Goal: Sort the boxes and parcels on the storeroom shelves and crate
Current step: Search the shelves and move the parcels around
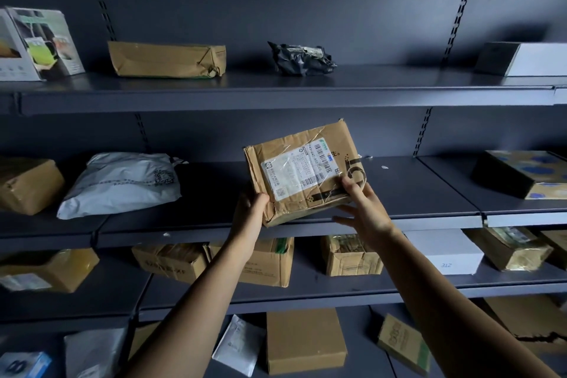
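Head view: my 2 hands hold 1 taped cardboard parcel point(302, 172), tilted, above the middle shelf point(399, 193) front edge. Left hand point(250, 209) grips its lower-left corner; right hand point(365, 209) presses its lower-right side, fingers spread.

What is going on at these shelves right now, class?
A person holds a taped cardboard parcel with a shipping label, tilted over the middle shelf. The left hand grips its lower left corner; the right hand steadies its lower right edge. Other boxes and a white mailer bag sit around.
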### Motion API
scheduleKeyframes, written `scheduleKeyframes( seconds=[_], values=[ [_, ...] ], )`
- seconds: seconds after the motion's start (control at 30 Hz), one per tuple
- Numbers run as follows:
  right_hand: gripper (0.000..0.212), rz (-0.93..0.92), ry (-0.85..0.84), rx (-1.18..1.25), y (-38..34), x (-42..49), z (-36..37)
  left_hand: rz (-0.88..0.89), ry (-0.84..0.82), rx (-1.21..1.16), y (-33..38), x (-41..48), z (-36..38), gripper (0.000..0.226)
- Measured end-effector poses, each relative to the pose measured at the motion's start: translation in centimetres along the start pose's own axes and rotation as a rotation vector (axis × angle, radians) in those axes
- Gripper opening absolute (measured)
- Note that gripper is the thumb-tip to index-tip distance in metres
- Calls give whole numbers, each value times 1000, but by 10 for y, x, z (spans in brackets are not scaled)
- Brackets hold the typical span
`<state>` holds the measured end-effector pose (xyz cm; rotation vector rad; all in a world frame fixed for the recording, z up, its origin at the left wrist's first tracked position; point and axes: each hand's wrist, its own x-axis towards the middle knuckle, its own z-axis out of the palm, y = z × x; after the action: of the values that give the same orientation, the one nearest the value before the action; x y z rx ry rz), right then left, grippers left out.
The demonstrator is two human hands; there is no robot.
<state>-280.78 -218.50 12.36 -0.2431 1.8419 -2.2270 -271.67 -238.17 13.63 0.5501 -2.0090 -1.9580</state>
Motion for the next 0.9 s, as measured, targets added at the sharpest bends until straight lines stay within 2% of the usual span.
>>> scheduleKeyframes(
  seconds=[0.13, 0.27, 0.33, 0.4, 0.43, 0.47, 0.53, 0.57, 0.63, 0.73, 0.83, 0.9],
  values=[
    [71, -69, 52, -7, -6, 0, 0, 208, 99, 153, 15, -4, 2, 83],
    [69, -63, 134, -5, -16, 1, -4, 384, 224, 353, 16, 4, -2, 76],
    [55, -95, 150, -20, -20, 1, -1, 335, 121, 379, 18, 4, 2, 75],
    [41, -131, 140, -48, -26, -3, 5, 237, -8, 393, 20, 1, 9, 88],
    [41, -141, 127, -62, -29, -4, 7, 201, -30, 396, 19, 1, 11, 88],
    [49, -155, 105, -66, -31, -8, 9, 183, -28, 384, 19, 2, 12, 78],
    [80, -156, 75, -19, -30, -8, 5, 151, -4, 315, 20, 3, 12, 53],
    [83, -163, 55, 2, -28, -9, 3, 110, 6, 268, 20, 4, 12, 51],
    [62, -168, -11, -32, -23, -14, 3, 13, 18, 210, 18, 4, 10, 60],
    [49, -75, -64, -82, -16, -17, 7, -72, -4, 244, 15, -3, 14, 65],
    [41, -77, 16, -46, -15, -14, 8, -131, -5, 317, 17, -7, 21, 61],
    [32, -90, 75, -62, -18, -12, 12, -88, 44, 430, 19, -9, 24, 53]
  ],
)
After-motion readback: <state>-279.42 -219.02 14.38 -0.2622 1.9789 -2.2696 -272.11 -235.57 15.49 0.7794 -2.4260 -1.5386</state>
